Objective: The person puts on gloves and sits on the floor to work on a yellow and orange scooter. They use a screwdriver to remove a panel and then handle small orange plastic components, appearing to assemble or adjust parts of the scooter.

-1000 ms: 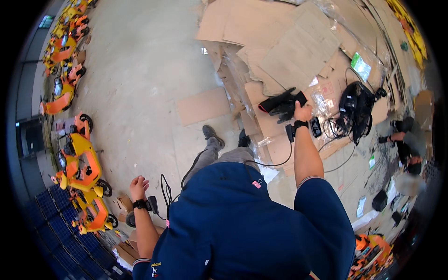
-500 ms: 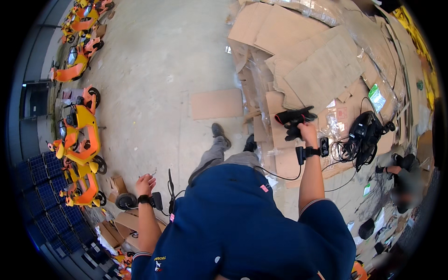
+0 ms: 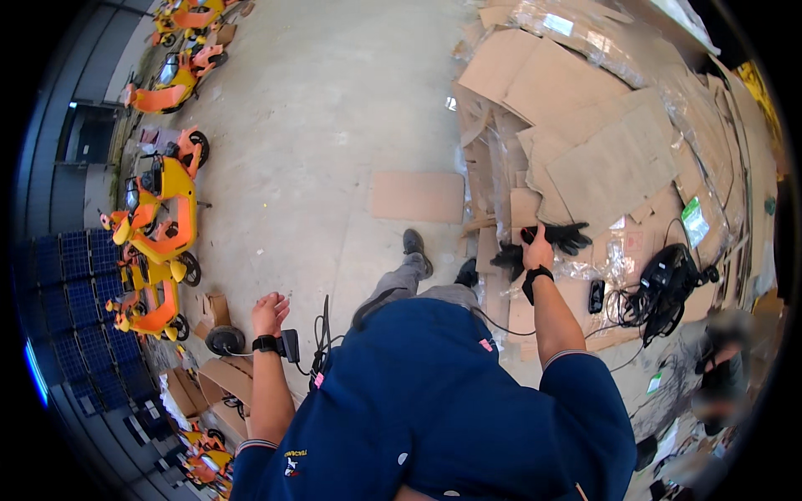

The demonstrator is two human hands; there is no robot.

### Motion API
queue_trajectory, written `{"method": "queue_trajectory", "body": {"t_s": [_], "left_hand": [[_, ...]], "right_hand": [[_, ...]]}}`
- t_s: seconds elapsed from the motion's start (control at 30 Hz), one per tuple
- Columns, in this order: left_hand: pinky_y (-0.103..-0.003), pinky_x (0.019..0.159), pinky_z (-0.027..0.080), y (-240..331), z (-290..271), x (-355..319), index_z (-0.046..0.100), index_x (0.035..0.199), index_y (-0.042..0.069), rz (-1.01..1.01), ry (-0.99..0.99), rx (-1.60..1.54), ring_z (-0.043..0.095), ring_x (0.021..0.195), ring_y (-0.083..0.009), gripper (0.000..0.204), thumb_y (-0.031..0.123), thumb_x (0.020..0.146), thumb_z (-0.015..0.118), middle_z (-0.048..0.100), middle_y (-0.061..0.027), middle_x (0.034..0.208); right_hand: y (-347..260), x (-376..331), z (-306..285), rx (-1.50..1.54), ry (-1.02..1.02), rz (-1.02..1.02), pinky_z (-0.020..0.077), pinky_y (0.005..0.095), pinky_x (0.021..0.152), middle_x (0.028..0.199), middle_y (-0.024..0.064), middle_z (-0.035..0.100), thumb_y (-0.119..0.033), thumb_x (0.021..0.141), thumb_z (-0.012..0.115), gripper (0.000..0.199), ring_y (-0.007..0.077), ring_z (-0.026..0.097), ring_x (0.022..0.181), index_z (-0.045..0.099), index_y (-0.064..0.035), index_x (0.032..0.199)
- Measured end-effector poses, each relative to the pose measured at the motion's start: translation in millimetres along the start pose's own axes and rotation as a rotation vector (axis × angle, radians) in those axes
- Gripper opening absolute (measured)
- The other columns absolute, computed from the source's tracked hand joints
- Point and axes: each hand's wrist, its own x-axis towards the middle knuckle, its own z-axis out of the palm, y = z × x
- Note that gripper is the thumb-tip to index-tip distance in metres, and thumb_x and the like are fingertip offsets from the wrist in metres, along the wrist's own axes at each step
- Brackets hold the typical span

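My right hand (image 3: pixel 537 250) is closed round a pair of black work gloves (image 3: pixel 571 238) over the flattened cardboard on the right. One glove sticks out to the right of my fingers; dark glove fingers hang to the left of them. A black band with a small device sits on my right wrist. My left hand (image 3: pixel 269 315) is held out over the floor on the left, fingers apart and slightly curled, holding nothing. On that wrist is a black strap with a boxy black unit (image 3: pixel 289 345), and a cable runs from it.
Flattened cardboard and plastic film form a large pile (image 3: pixel 614 146) at right. On it lie a small black device (image 3: pixel 596 296) and a black bag-like bundle with cables (image 3: pixel 664 292). Yellow-orange scooters (image 3: pixel 171 209) line the left. A cardboard sheet (image 3: pixel 418 196) lies ahead; another person (image 3: pixel 723 359) is at right.
My right hand has turned and now wraps round the gloves, which have swung to either side of it. My left hand's fingers have opened a little. The whole view has shifted slightly.
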Motion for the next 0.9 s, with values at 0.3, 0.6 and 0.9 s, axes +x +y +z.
{"method": "queue_trajectory", "body": {"t_s": [0.3, 0.6, 0.9], "left_hand": [[-0.033, 0.074, 0.055, -19.3, -26.4, 0.4, 0.057, 0.109, 0.004, -0.056, 0.101, -0.071, 0.064, 0.088, -0.0224, 0.024, 0.021, 0.092, 0.059, 0.063, -0.0095, 0.101], [-0.03, 0.066, 0.054, 30.5, 32.3, 54.3, 0.059, 0.104, 0.0, -0.016, 0.003, -0.153, 0.066, 0.078, -0.0206, 0.023, 0.019, 0.09, 0.06, 0.066, -0.0106, 0.092], [-0.029, 0.066, 0.052, 205.1, 99.4, 165.8, 0.061, 0.101, -0.001, 0.581, -0.195, -0.048, 0.064, 0.073, -0.0155, 0.018, 0.014, 0.09, 0.059, 0.066, -0.0089, 0.085]], "right_hand": [[39.0, 34.3, 32.4, -0.036, 0.018, 0.042, 0.0486, 0.0483, 0.084, 0.098, 0.0254, 0.065, -0.026, 0.081, 0.063, 0.029, 0.0426, 0.061, 0.096, 0.065, -0.0047, 0.1], [-0.6, 1.6, 13.1, 0.17, 0.155, 0.064, 0.0481, 0.0454, 0.08, 0.09, 0.0244, 0.066, -0.018, 0.072, 0.063, 0.027, 0.0415, 0.062, 0.089, 0.062, -0.0002, 0.092], [-185.6, -4.3, -12.8, 0.4, 0.316, -0.1, 0.0467, 0.0371, 0.075, 0.08, 0.016, 0.06, -0.006, 0.071, 0.058, 0.019, 0.0273, 0.056, 0.072, 0.054, 0.0043, 0.087]]}}
